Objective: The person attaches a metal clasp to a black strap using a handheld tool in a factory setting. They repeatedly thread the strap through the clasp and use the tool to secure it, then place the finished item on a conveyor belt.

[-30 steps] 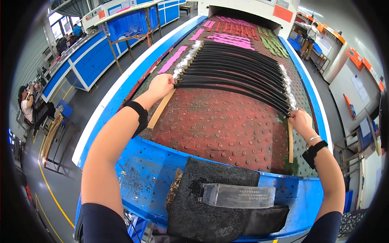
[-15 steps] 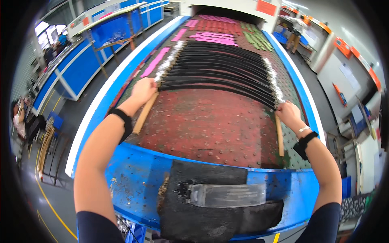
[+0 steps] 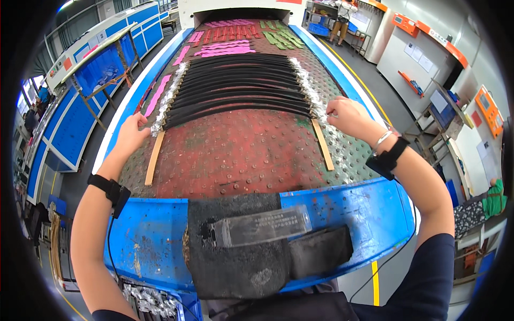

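Note:
A row of thin black strips (image 3: 235, 91) lies across the studded red-and-green conveyor bed (image 3: 235, 155), side by side between two wooden sticks. Shiny silvery wrapping covers their ends, along the left stick (image 3: 155, 160) and the right stick (image 3: 322, 144). My left hand (image 3: 132, 134) hovers just left of the left stick, fingers loosely bent and apart, holding nothing. Beside the right wrapped edge, my right hand (image 3: 350, 119) is raised with fingers curled and a small gap to the thumb; nothing shows in it.
Pink strips (image 3: 225, 49), red strips (image 3: 230, 33) and green strips (image 3: 281, 40) lie farther up the bed, before a machine opening (image 3: 241, 15). A black pad (image 3: 235, 267) with a clear plastic sleeve (image 3: 265, 226) covers part of the near blue edge (image 3: 150, 230). A person (image 3: 342, 21) stands far right.
Both hands have let go of the sticks' near ends and moved outward. The strips now lie on the bed. My view has shifted right, so the bed appears farther left.

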Demonstrator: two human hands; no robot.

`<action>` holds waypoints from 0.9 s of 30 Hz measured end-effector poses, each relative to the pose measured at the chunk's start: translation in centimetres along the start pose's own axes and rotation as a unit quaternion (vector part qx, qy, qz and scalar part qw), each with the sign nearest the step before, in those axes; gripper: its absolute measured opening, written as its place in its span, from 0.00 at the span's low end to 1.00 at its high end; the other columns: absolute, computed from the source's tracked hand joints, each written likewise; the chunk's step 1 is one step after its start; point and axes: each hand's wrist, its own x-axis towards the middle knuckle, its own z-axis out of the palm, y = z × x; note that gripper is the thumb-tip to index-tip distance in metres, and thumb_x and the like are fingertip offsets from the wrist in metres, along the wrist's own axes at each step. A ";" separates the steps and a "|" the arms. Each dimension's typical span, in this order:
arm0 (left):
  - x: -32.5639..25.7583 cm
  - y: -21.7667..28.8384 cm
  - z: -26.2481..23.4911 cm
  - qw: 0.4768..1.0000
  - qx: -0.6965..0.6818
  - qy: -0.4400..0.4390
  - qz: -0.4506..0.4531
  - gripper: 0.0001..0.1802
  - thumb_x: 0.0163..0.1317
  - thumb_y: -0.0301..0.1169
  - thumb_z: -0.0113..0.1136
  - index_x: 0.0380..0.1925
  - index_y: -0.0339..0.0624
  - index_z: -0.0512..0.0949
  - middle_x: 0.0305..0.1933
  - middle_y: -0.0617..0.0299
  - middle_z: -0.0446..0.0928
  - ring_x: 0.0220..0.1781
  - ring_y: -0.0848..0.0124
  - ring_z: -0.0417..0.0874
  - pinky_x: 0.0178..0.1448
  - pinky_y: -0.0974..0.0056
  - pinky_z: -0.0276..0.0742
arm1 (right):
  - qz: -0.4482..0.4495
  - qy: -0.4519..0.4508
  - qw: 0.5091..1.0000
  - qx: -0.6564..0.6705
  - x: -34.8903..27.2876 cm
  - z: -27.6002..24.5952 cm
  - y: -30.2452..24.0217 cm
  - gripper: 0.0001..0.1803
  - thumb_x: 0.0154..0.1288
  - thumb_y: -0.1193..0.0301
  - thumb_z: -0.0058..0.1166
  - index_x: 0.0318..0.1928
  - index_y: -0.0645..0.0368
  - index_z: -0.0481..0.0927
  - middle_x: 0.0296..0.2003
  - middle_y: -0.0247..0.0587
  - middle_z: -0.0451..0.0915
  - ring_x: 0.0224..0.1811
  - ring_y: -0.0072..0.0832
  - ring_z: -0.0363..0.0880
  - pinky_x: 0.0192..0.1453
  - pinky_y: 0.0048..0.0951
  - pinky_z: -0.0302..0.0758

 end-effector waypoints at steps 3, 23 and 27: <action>-2.7 2.2 -3.2 0.998 -0.058 0.000 0.018 0.13 0.44 0.30 0.60 0.31 0.37 0.72 0.29 0.57 0.73 0.34 0.66 0.75 0.41 0.64 0.71 | -0.035 0.008 0.999 0.028 -3.7 -3.8 -1.2 0.07 0.50 0.69 0.51 0.27 0.58 0.79 0.29 0.47 0.76 0.36 0.42 0.76 0.41 0.37 0.72; -47.6 8.8 -18.5 0.815 -0.463 0.229 -0.262 0.09 0.56 0.29 0.52 0.37 0.39 0.71 0.34 0.63 0.75 0.36 0.76 0.74 0.40 0.73 0.68 | -0.056 0.029 0.994 0.086 -31.4 -0.9 -11.3 0.16 0.58 0.63 0.47 0.44 0.54 0.80 0.63 0.49 0.58 0.68 0.47 0.47 0.68 0.49 0.38; -58.3 4.9 -9.8 0.817 -0.342 0.246 -0.393 0.11 0.53 0.27 0.55 0.37 0.37 0.72 0.34 0.62 0.75 0.37 0.72 0.75 0.42 0.70 0.69 | -0.046 0.090 0.993 0.069 -31.1 -1.5 -12.2 0.16 0.60 0.64 0.45 0.44 0.57 0.80 0.62 0.49 0.59 0.68 0.46 0.48 0.68 0.49 0.39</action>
